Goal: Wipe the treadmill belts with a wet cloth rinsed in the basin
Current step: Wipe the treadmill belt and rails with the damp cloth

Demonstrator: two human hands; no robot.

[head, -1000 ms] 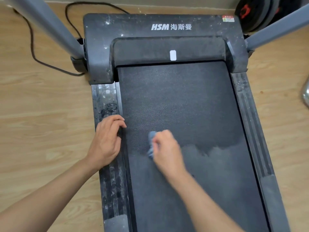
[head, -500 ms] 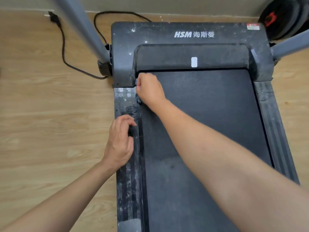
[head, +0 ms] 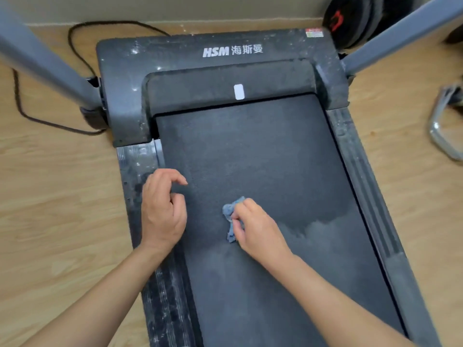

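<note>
My right hand [head: 258, 229] pinches the blue cloth [head: 231, 216], fingers curled round a bunched wad of it, and holds it down on the treadmill belt [head: 263, 159]. The cloth sticks out on the left of that grip, toward my other hand. My left hand [head: 162, 211] lies just to the left of the grip, heel on the edge where the belt meets the left side rail [head: 130, 166]. Its fingers are loosely curled and hold nothing.

I judge the job about half done. Beyond the grip, up to the motor cover [head: 225, 53], the belt looks dark and even, as a wiped surface would. To the right of the grip and nearer to me a grey dusty patch [head: 325, 236] spreads with a ragged edge, and that part I take as not yet wiped. The left rail is blotched with grime and white specks; the right side rail [head: 363, 184] looks dull too, though the task names only the belts.

As for containers, I see none: the basin is out of view, so I cannot tell where it stands or what is in it.
</note>
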